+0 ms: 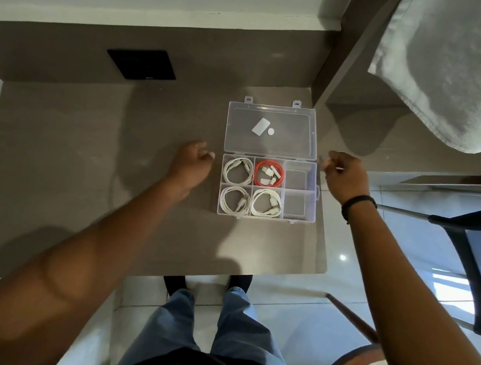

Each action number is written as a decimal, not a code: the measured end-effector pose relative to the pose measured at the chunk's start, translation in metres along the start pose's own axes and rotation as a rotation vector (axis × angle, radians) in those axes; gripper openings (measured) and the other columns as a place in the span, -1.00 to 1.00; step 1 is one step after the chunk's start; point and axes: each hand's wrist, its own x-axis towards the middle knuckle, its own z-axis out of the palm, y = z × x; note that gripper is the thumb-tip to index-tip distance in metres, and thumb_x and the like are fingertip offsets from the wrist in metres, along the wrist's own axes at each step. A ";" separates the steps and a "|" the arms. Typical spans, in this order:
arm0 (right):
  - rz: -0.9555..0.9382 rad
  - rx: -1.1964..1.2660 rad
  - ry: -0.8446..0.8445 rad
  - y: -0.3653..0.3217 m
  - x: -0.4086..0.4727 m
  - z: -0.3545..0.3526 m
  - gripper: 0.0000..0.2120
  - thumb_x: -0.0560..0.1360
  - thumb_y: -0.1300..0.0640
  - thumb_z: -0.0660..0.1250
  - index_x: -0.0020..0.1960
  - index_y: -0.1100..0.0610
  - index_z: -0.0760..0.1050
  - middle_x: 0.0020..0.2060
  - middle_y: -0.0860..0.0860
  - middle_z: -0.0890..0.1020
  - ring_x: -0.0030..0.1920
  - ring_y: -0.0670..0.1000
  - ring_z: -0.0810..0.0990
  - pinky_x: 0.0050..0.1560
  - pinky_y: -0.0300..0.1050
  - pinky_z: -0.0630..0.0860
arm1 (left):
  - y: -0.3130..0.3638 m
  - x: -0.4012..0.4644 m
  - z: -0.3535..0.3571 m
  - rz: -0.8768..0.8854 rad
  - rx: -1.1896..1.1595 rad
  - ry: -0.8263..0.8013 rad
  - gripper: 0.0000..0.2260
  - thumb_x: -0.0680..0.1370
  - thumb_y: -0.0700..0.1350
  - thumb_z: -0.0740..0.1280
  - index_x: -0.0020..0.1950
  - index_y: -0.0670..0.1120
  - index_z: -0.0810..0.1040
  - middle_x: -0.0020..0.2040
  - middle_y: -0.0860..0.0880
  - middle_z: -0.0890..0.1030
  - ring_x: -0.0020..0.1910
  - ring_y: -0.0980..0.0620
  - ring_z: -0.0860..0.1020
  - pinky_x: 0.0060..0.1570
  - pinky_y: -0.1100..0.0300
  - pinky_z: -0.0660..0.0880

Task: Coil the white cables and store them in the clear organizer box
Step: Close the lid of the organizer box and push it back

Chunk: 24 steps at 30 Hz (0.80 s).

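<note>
Box [314, 191] sat open on table [75, 170], lid [271, 131] flat behind it. My left hand [193, 163] hovered just left of box, right hand [347, 176] just right; both loosely curled, holding nothing. Risk judged: swinging lid shut carelessly could pinch springy loop or shove box toward table edge. Three white cables [238, 170] lay coiled in left compartments, orange cable [269, 173] top middle, two right compartments bare.

The clear organizer box [268, 187] lies open on the table [106, 176], 3 white cables [238, 170] coiled inside; left hand [191, 163] and right hand [347, 176] flank it, empty.
</note>
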 end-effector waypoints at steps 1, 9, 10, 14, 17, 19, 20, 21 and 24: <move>0.076 0.069 -0.055 0.003 0.007 0.000 -0.69 0.61 0.17 0.32 0.32 0.25 0.52 0.19 0.19 0.63 0.18 0.19 0.61 0.32 0.00 0.48 | 0.000 0.007 -0.001 -0.077 -0.091 -0.108 -0.62 0.67 -0.26 0.27 0.50 -0.28 0.42 0.32 -0.25 0.58 0.21 -0.08 0.58 0.19 0.10 0.59; 0.153 0.395 -0.226 0.020 0.012 0.009 -0.84 0.57 0.27 0.36 0.12 0.15 0.64 0.02 0.21 0.67 -0.06 0.13 0.58 0.08 0.00 0.65 | -0.011 0.017 -0.001 -0.099 -0.366 -0.332 -0.63 0.64 -0.42 0.28 0.45 -0.27 0.46 0.00 -0.10 0.63 -0.05 0.08 0.62 -0.07 0.33 0.65; 0.152 0.409 -0.232 0.022 0.012 0.009 -0.83 0.57 0.27 0.36 0.13 0.17 0.64 0.05 0.24 0.66 -0.06 0.15 0.58 0.12 0.07 0.64 | -0.014 0.017 -0.002 -0.090 -0.382 -0.332 -0.61 0.63 -0.43 0.28 0.45 -0.24 0.46 -0.05 -0.09 0.61 -0.07 0.08 0.61 -0.08 0.33 0.65; 0.119 0.437 -0.236 0.024 0.007 0.007 -0.81 0.54 0.31 0.39 0.11 0.13 0.61 -0.01 0.21 0.65 -0.07 0.17 0.59 0.13 0.19 0.62 | -0.015 0.015 -0.006 -0.009 -0.377 -0.333 -0.62 0.60 -0.43 0.32 0.33 -0.08 0.53 -0.10 -0.13 0.58 -0.09 0.03 0.61 -0.09 0.28 0.67; 0.044 0.431 -0.202 0.025 0.000 0.005 -0.77 0.50 0.33 0.42 0.15 0.19 0.58 -0.01 0.15 0.66 -0.02 0.16 0.63 0.12 0.17 0.63 | -0.016 0.013 -0.008 0.115 -0.285 -0.256 -0.70 0.58 -0.43 0.36 0.21 -0.12 0.56 0.00 -0.15 0.63 0.01 -0.06 0.62 -0.08 0.24 0.68; -0.028 0.397 -0.188 0.025 -0.005 0.005 -0.79 0.54 0.33 0.38 0.16 0.19 0.61 0.03 0.14 0.68 0.06 0.18 0.65 0.15 0.12 0.63 | -0.022 0.012 -0.010 0.209 -0.211 -0.184 -0.76 0.57 -0.43 0.37 0.19 -0.22 0.60 0.10 -0.15 0.67 0.12 -0.12 0.64 0.03 0.18 0.67; -0.044 0.391 -0.194 0.026 -0.008 0.005 -0.81 0.57 0.30 0.35 0.15 0.18 0.63 0.03 0.13 0.70 0.08 0.18 0.66 0.16 0.09 0.62 | -0.026 0.010 -0.011 0.226 -0.197 -0.163 -0.81 0.59 -0.42 0.36 0.17 -0.26 0.62 0.11 -0.15 0.69 0.15 -0.13 0.67 0.07 0.16 0.67; -0.052 0.380 -0.205 0.026 -0.010 0.005 -0.81 0.59 0.26 0.33 0.15 0.16 0.64 0.04 0.10 0.71 0.07 0.14 0.67 0.17 0.06 0.62 | -0.030 0.008 -0.012 0.231 -0.199 -0.151 -0.84 0.61 -0.39 0.34 0.15 -0.29 0.64 0.11 -0.14 0.71 0.16 -0.14 0.69 0.09 0.14 0.67; -0.111 0.188 -0.179 0.028 -0.016 0.013 -0.80 0.57 0.13 0.38 0.17 0.07 0.66 0.04 -0.01 0.72 0.04 -0.04 0.69 0.17 -0.05 0.62 | -0.039 0.002 -0.015 0.366 -0.058 -0.076 -0.82 0.63 -0.30 0.35 0.16 -0.20 0.71 0.11 -0.04 0.75 0.09 0.06 0.73 0.18 0.09 0.66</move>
